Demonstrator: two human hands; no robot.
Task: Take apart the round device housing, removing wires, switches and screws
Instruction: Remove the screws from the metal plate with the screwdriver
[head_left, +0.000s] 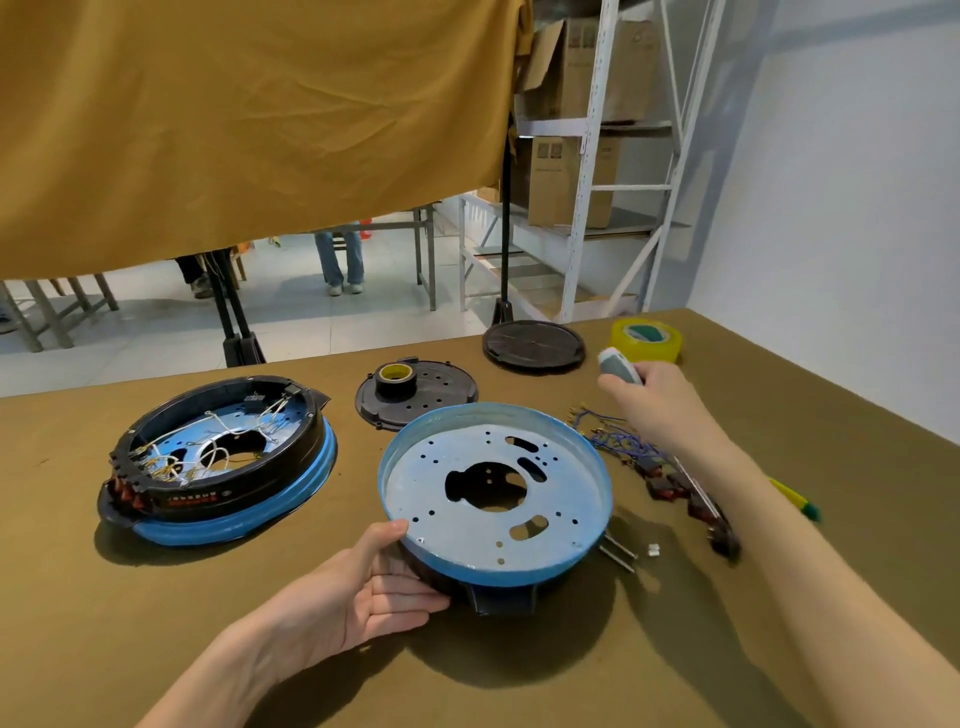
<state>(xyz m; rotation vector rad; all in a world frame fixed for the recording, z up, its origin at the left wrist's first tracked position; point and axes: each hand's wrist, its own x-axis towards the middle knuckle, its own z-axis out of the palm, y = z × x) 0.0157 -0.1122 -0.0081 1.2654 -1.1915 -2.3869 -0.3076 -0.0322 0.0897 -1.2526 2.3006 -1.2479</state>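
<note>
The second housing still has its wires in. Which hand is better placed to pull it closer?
Left, probably: the wired housing lies on that side, and the right hand already grips a grey tool.

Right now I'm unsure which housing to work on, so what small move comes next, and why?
Probably set the stripped housing aside and pull the wired housing closer. The one under the left hand shows only bare holes; the other holds white wires and red switches. The right hand already holds a tool.

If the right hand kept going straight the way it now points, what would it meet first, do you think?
Probably the yellow tape roll: the right hand, gripping a small grey-white object, points away toward it, though depth is unclear.
</note>
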